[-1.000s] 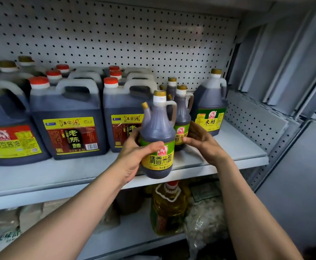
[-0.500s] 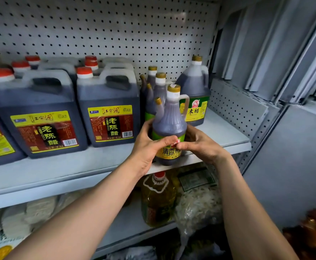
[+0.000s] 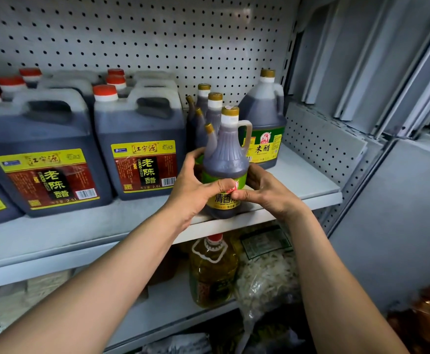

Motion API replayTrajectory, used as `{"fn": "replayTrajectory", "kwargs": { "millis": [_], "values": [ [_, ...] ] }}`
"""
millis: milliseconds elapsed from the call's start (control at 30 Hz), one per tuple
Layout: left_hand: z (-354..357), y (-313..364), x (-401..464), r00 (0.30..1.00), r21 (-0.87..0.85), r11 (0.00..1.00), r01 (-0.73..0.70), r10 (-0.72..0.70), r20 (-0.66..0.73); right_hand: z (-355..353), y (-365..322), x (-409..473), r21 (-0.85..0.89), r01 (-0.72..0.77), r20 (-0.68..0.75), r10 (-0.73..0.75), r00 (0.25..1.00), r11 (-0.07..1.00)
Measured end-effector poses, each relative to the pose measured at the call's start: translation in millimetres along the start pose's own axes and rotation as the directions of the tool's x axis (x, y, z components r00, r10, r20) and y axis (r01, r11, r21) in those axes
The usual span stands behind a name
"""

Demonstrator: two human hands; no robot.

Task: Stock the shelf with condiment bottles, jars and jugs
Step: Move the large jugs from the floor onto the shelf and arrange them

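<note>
We hold a dark vinegar bottle (image 3: 225, 164) with a gold cap and side handle at the front edge of the grey shelf (image 3: 81, 233), its base seemingly resting on the shelf, though our fingers hide part of the contact. Our left hand (image 3: 193, 190) wraps around the bottle's left side, thumb laid across the green and yellow label. Our right hand (image 3: 265, 192) curls around the right side, thumb tip meeting the left thumb on the label. Just behind stand matching small bottles (image 3: 208, 111) in a row, and to their right a taller jug with a green label (image 3: 262, 123) against the pegboard back (image 3: 157, 34). To the left sit two large square jugs with red caps (image 3: 137, 149), yellow and red labels facing us, with more of the same behind them. On the lower shelf, beneath our hands, stands an oil bottle (image 3: 212, 272) beside a clear bag of pale dried goods (image 3: 267, 277).
</note>
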State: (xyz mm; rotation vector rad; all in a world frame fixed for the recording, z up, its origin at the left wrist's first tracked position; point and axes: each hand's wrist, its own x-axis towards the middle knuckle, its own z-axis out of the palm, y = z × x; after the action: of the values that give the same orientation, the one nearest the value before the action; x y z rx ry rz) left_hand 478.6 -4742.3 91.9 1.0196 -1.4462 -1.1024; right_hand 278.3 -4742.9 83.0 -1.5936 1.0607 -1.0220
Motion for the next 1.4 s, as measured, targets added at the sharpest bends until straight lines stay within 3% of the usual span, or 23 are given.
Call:
{"fn": "replayTrajectory", "kwargs": {
  "millis": [100, 167, 267, 333, 433, 533, 700, 1400],
  "values": [
    [-5, 19, 2, 0.996, 0.257, 0.965, -0.052, 0.068, -0.054, 1, -1, 1, 0.001, -0.005, -0.004, 0.005, 1.0, 1.0],
    [-15, 47, 6, 0.955, 0.363, 0.904, -0.226, 0.28, -0.102, 1, -1, 0, -0.004, -0.007, -0.007, 0.007, 1.0, 1.0],
    [-27, 100, 24, 0.86, 0.479, 0.748, -0.459, 0.509, 0.029, 1, -2, -1, -0.019, -0.012, -0.007, 0.012, 1.0, 1.0],
    [-29, 125, 40, 0.87, 0.608, 0.649, -0.457, 0.469, 0.153, 1, -2, 0, -0.015, -0.018, -0.003, 0.018, 1.0, 1.0],
    [-28, 134, 53, 0.901, 0.689, 0.591, -0.42, 0.364, 0.236, 2, 2, 0, 0.016, -0.009, -0.018, 0.01, 1.0, 1.0],
    [-26, 128, 53, 0.859, 0.697, 0.507, -0.507, 0.363, 0.361, 3, 3, 1, 0.016, 0.009, -0.021, -0.009, 1.0, 1.0],
    [-24, 123, 62, 0.87, 0.648, 0.582, -0.491, 0.362, 0.334, 2, 2, 5, -0.002, 0.012, -0.027, -0.012, 1.0, 1.0],
    [-31, 120, 122, 0.895, 0.772, 0.456, -0.443, 0.278, 0.349, 3, 8, 54, 0.077, 0.01, -0.001, -0.009, 1.0, 0.997]
  ]
}}
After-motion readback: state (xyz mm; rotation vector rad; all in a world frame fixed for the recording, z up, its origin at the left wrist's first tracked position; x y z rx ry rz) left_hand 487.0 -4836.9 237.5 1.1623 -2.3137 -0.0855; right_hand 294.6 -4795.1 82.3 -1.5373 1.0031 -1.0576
